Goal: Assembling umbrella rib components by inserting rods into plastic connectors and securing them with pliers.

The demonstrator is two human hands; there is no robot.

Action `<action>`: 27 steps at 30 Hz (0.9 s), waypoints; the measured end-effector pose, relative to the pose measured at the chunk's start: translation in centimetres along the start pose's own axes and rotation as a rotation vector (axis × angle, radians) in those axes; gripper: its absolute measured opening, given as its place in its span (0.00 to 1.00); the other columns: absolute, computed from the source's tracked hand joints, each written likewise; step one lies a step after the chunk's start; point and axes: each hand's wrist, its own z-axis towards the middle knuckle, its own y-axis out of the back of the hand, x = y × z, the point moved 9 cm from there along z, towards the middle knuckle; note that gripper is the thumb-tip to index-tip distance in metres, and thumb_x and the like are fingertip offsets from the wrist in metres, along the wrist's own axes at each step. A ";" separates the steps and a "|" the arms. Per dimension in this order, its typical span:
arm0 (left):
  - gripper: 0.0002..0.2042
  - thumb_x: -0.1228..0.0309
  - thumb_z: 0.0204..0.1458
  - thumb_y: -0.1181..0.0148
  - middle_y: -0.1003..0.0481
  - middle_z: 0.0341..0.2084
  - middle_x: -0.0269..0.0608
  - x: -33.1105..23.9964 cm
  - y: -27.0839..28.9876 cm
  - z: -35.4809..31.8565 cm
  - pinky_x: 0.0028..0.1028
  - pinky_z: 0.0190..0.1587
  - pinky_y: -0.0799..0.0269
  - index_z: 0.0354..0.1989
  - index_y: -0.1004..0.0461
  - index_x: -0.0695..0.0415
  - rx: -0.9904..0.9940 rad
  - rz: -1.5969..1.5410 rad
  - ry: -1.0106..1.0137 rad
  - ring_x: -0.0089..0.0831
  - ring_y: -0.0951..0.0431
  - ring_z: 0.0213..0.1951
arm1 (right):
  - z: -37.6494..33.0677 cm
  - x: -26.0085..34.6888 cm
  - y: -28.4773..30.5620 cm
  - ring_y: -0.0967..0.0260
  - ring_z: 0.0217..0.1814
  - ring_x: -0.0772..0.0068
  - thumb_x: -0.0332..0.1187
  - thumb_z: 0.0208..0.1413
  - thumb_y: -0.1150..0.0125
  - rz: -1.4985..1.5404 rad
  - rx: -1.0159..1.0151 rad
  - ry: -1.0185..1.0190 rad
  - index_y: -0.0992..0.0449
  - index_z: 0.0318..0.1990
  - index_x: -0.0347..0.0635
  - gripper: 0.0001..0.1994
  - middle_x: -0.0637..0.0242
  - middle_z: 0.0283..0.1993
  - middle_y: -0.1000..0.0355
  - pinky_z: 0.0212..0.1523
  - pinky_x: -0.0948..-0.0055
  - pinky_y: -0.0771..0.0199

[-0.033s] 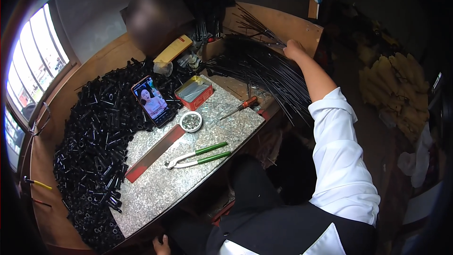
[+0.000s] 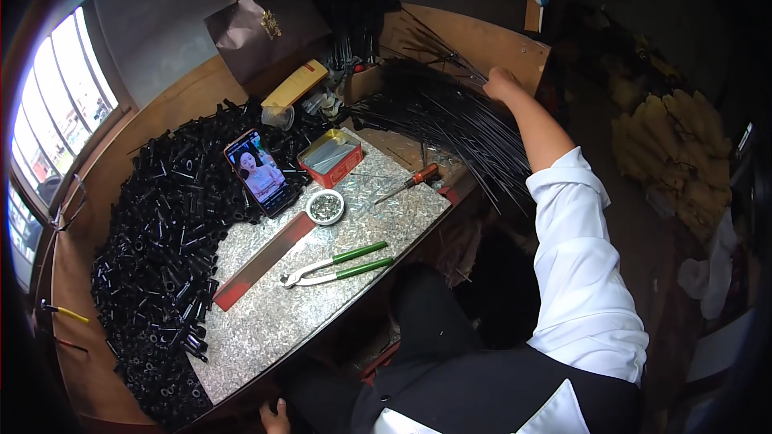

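Note:
At the far right of the bench, my right hand (image 2: 503,85) is closed on the ends of several thin dark rods (image 2: 441,44). They fan out toward the back board. Just below it lies a large heap of long thin black rods (image 2: 450,124). My left hand (image 2: 275,418) shows only in part at the bottom edge, low beside my dark-clothed leg. Its thumb and finger are apart, with nothing visible between them. Green-handled pincers (image 2: 342,265) lie on the speckled board (image 2: 273,337). A screwdriver (image 2: 408,183) with a red-brown handle lies farther back.
Short black tubular parts (image 2: 161,233) pile up along the left. A phone (image 2: 257,174) leans against them. Near it are a white bowl (image 2: 326,207) of small metal bits, a red tin (image 2: 332,158), a red-ended flat bar (image 2: 265,261), a yellow box (image 2: 295,85) and a dark paper bag (image 2: 265,32).
The rods in my right hand have shifted slightly. Both hands and the things on the bench stay in nearly the same places.

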 end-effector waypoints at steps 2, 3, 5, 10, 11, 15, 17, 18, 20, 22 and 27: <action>0.28 0.59 0.52 0.39 0.31 0.48 0.63 -1.0 0.6 0.1 0.39 0.57 0.38 0.51 0.33 0.73 -0.008 0.005 -0.023 0.53 0.31 0.52 | -0.5 0.4 0.1 0.33 0.57 0.46 0.36 0.56 0.45 -0.046 0.078 0.001 0.27 0.51 0.34 0.18 0.48 0.56 0.32 0.55 0.57 0.32; 0.28 0.59 0.52 0.39 0.31 0.49 0.64 -1.2 0.6 0.1 0.39 0.57 0.38 0.51 0.33 0.73 0.009 0.016 -0.039 0.53 0.31 0.53 | -0.9 0.8 0.9 0.33 0.56 0.46 0.34 0.56 0.45 -0.066 0.002 -0.001 0.28 0.51 0.34 0.18 0.47 0.54 0.31 0.55 0.57 0.32; 0.28 0.59 0.52 0.38 0.32 0.50 0.64 -1.6 0.7 0.1 0.39 0.57 0.38 0.52 0.33 0.72 0.020 0.025 -0.060 0.54 0.32 0.53 | -0.6 0.6 1.4 0.33 0.56 0.46 0.33 0.56 0.46 -0.081 -0.081 -0.005 0.28 0.51 0.34 0.17 0.47 0.53 0.30 0.54 0.56 0.32; 0.25 0.56 0.57 0.46 0.31 0.51 0.63 -9.8 1.8 -2.1 0.38 0.56 0.37 0.52 0.31 0.69 0.160 0.020 -0.215 0.55 0.31 0.53 | 5.5 -2.7 1.3 0.31 0.50 0.42 0.34 0.59 0.49 0.162 -0.308 0.072 0.31 0.48 0.32 0.15 0.43 0.46 0.28 0.51 0.54 0.32; 0.25 0.56 0.57 0.46 0.31 0.51 0.63 -11.4 2.7 -2.6 0.38 0.56 0.37 0.52 0.31 0.69 0.151 0.023 -0.214 0.55 0.31 0.53 | 5.6 -1.9 1.6 0.31 0.50 0.42 0.34 0.59 0.49 0.171 -0.310 0.075 0.31 0.48 0.32 0.15 0.43 0.46 0.28 0.51 0.54 0.32; 0.27 0.52 0.56 0.45 0.28 0.47 0.61 -14.8 3.6 -3.7 0.39 0.41 0.28 0.51 0.31 0.67 0.160 0.026 -0.418 0.52 0.24 0.36 | 0.1 6.3 6.4 0.29 0.44 0.45 0.38 0.60 0.49 0.428 -0.411 0.246 0.30 0.41 0.32 0.14 0.44 0.39 0.27 0.45 0.55 0.30; 0.19 0.68 0.52 0.39 0.23 0.31 0.52 -18.6 4.1 -4.1 0.30 0.43 0.28 0.46 0.29 0.71 0.277 -0.319 -0.275 0.35 0.21 0.37 | -3.9 10.3 9.7 0.27 0.39 0.47 0.39 0.61 0.49 0.302 -0.501 0.400 0.30 0.37 0.32 0.15 0.46 0.34 0.26 0.41 0.56 0.29; 0.16 0.71 0.51 0.39 0.23 0.27 0.48 -21.3 5.2 -4.3 0.28 0.39 0.27 0.45 0.28 0.69 0.222 -0.282 -0.386 0.31 0.21 0.33 | -4.6 11.3 10.4 0.28 0.34 0.51 0.39 0.61 0.49 0.388 -0.395 0.460 0.30 0.34 0.32 0.15 0.50 0.29 0.27 0.38 0.59 0.29; 0.14 0.73 0.50 0.39 0.22 0.24 0.44 -25.4 7.6 -5.1 0.25 0.36 0.27 0.45 0.27 0.65 0.119 -0.229 -0.540 0.28 0.21 0.29 | -7.2 14.8 10.7 0.30 0.25 0.66 0.39 0.61 0.49 0.613 -0.169 0.569 0.31 0.27 0.33 0.16 0.60 0.21 0.29 0.32 0.67 0.30; 0.13 0.74 0.50 0.39 0.22 0.27 0.45 -29.7 9.6 -5.7 0.27 0.37 0.27 0.44 0.27 0.63 0.097 -0.262 -0.574 0.32 0.21 0.31 | -9.6 15.9 11.0 0.30 0.25 0.67 0.38 0.61 0.50 0.690 -0.126 0.607 0.31 0.27 0.33 0.16 0.61 0.21 0.29 0.32 0.68 0.30; 0.12 0.75 0.49 0.39 0.21 0.29 0.46 -32.4 14.1 -5.6 0.28 0.39 0.27 0.42 0.26 0.64 -0.101 -0.284 -0.731 0.33 0.20 0.33 | -17.4 20.8 12.2 0.29 0.25 0.70 0.35 0.63 0.52 0.831 -0.096 0.820 0.31 0.30 0.33 0.14 0.60 0.22 0.29 0.30 0.70 0.29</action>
